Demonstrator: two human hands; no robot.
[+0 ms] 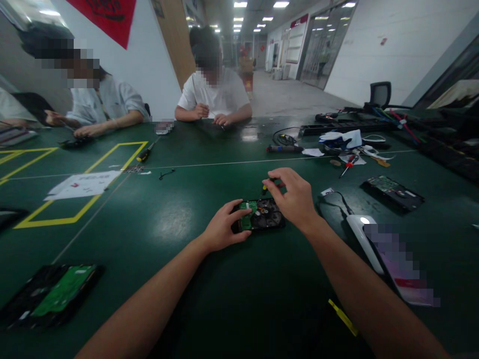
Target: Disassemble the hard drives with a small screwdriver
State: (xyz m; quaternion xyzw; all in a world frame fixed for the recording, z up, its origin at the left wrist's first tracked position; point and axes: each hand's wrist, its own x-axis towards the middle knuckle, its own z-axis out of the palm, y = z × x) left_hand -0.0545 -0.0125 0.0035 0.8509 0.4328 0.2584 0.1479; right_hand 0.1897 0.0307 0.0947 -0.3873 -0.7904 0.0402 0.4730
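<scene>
Black drive [266,220] in curled left hand [223,230]

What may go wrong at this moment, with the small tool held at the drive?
The small tool pinched in the right hand might slip and scratch the green board on the hard drive. The left hand holds only one end of the hard drive, so it may slide on the smooth table.

Black hard drive [262,217], green board [247,214] up, lying flat; small screwdriver [265,187] above.
</scene>
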